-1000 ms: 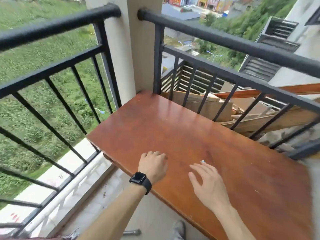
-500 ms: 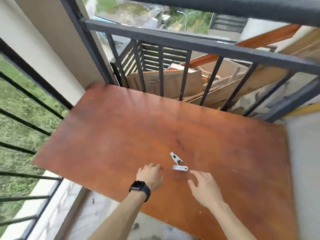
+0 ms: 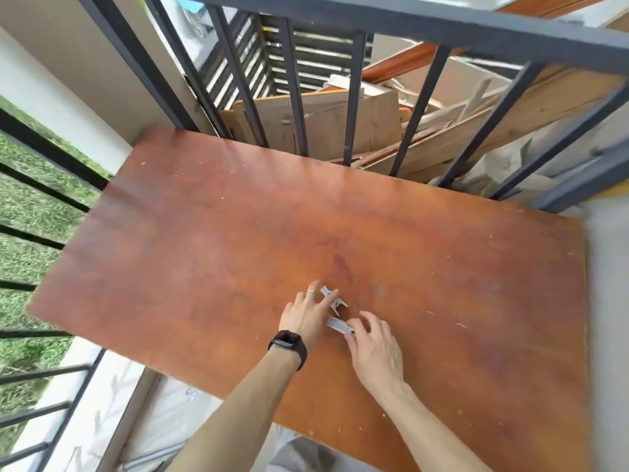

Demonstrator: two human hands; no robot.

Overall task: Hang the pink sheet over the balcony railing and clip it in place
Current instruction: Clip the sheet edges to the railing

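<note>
Clips (image 3: pixel 335 303) lie low in the middle of the frame on the wooden surface (image 3: pixel 204 233), and both hands are on them. The left hand (image 3: pixel 308 313) has fingers spread flat over the upper clip; the right hand (image 3: pixel 372 340) curls its fingers round the lower clip (image 3: pixel 338 326), though whether they grip it I cannot tell. A fumbled clip could skid off the surface and through the railing (image 3: pixel 425 27). The pink sheet is nowhere in view.

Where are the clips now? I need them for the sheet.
Head view: both clips lie on the wooden table, near its front edge, between the left hand and right hand.
</note>
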